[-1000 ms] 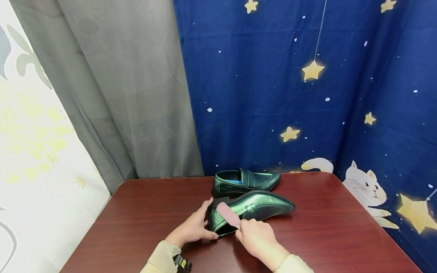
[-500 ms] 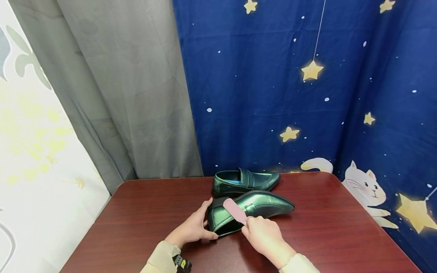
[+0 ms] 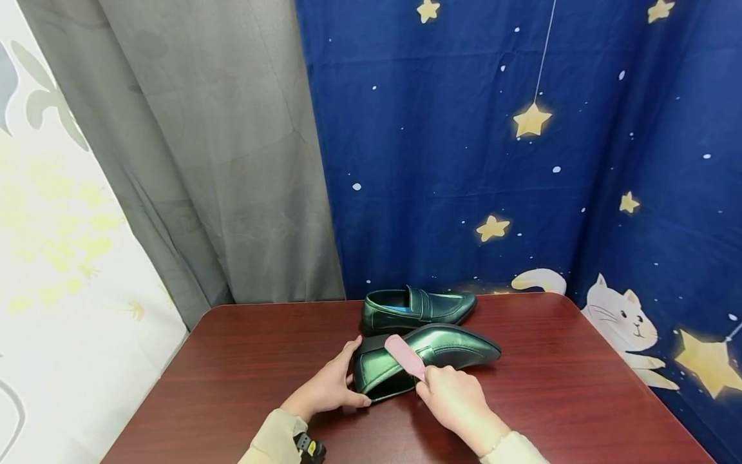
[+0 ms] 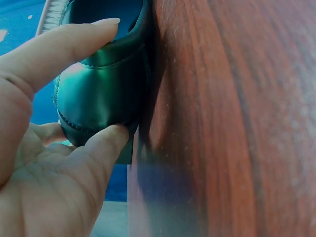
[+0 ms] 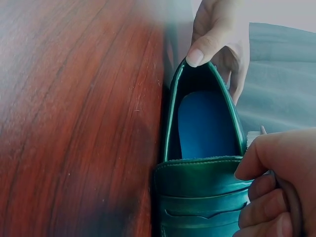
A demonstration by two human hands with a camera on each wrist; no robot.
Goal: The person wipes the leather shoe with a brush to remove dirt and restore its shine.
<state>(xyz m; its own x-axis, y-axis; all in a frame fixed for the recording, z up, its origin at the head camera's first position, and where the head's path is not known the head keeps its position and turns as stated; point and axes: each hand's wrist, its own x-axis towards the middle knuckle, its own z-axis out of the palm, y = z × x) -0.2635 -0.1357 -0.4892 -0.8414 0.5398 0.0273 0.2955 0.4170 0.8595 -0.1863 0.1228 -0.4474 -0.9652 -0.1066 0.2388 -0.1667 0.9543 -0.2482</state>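
A dark green loafer [image 3: 458,348] lies on its side, its opening towards me and its toe to the right. My left hand [image 3: 330,386] grips it by the heel; in the left wrist view the thumb [image 4: 94,34] hooks over the rim of the opening and the fingers spread round the heel. My right hand [image 3: 455,399] holds the handle of a pink-backed brush [image 3: 404,356] across the loafer's upward side. White bristles [image 4: 55,15] show beside the shoe in the left wrist view. A blue insole [image 5: 205,126] shows inside.
Close behind, the matching green loafer [image 3: 420,310] stands upright on the reddish-brown wooden table [image 3: 243,348]. A grey curtain [image 3: 232,161] and a blue starry curtain [image 3: 429,161] hang beyond the table's back edge.
My right hand has moved the brush to the right along the loafer's side, from near the heel towards the strap. The left hand and both shoes have kept their places.
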